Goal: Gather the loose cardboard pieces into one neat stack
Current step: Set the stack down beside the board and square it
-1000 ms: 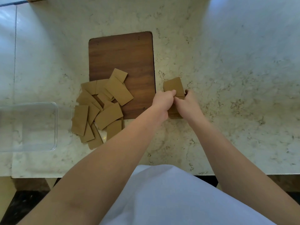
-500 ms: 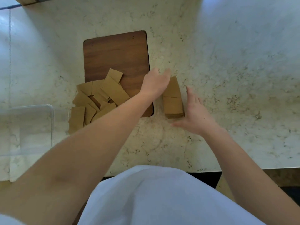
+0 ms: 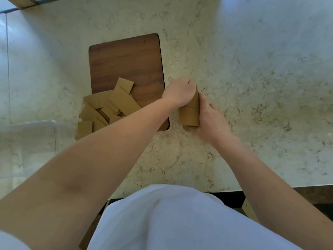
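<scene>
A small stack of brown cardboard pieces [image 3: 189,114] lies on the marble counter just right of the wooden board. My left hand [image 3: 180,92] curls over the stack's far left side, and my right hand [image 3: 211,120] presses flat against its right edge, so the stack is squeezed between both hands. A loose heap of several more cardboard pieces [image 3: 106,109] sprawls over the board's near left corner and onto the counter. My left forearm hides part of that heap.
The dark wooden board [image 3: 126,65] lies flat at centre. A clear plastic container [image 3: 54,134] stands at the left, close to the loose heap. The marble counter [image 3: 261,78] stretches to the right, and its near edge runs just in front of my body.
Both hands were spread apart beside the stack half a second ago. They have closed in on it from left and right, and the top piece now sits more in line with the rest.
</scene>
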The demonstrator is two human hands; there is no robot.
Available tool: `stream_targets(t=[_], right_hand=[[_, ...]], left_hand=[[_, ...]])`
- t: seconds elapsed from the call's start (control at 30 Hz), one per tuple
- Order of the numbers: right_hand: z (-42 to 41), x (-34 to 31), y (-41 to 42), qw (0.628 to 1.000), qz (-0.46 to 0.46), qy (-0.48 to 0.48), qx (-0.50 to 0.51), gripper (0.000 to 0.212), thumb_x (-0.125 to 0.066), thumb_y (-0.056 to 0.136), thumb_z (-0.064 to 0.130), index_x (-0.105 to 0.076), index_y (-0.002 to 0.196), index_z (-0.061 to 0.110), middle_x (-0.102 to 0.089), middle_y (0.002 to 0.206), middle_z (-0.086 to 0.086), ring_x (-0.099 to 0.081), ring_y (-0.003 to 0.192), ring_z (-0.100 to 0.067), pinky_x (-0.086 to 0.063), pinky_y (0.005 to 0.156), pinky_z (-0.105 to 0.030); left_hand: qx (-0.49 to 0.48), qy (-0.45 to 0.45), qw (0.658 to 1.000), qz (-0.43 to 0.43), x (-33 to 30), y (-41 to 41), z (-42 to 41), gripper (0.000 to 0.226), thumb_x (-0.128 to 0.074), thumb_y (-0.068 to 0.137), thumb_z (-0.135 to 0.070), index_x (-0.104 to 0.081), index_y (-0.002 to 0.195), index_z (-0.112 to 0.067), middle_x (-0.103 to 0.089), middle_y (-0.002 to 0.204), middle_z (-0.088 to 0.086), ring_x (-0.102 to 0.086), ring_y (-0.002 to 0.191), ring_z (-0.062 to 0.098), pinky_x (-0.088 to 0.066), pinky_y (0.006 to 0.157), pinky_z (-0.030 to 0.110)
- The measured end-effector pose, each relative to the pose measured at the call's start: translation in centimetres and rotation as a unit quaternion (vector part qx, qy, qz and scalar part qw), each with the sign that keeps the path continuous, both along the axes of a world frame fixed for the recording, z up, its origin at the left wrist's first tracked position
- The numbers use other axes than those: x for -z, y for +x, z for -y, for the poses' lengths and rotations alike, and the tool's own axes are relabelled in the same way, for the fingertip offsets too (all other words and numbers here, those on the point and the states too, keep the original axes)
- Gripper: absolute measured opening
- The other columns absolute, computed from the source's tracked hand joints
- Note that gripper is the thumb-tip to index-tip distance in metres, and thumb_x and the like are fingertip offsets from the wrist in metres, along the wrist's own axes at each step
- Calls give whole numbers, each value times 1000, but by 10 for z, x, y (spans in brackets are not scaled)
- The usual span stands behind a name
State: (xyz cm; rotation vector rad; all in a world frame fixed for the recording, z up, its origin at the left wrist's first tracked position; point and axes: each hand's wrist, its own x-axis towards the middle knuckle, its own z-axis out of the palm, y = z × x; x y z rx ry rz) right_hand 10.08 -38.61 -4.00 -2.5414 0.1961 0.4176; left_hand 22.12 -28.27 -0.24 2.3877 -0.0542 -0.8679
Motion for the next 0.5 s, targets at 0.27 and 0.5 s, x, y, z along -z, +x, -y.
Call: stream_targets(t=[0.27,0.5], right_hand=[[0,8,-3,1000,-27,7,10,125,-87,76,36,2,162,20,-56,134,-18,-53,119,-40,-45,87,-46],[-2,9,-7,1000,2,0,-22,118,-83,75,32,-1,159,24,-49,147,-14,-45,125,-36,-46,89,-46]], left_hand=[[-22,-8,1000,-8,-6,-13,-4,42,-37,107,-28,-59,79,-5,-60,79,13,-58,80,36,-38,62,39],[-48,3,999,-16,-5,-22,-7,37,-37,108,-40,-60,106,-11,-61,106,7,-56,102,30,-42,84,37]])
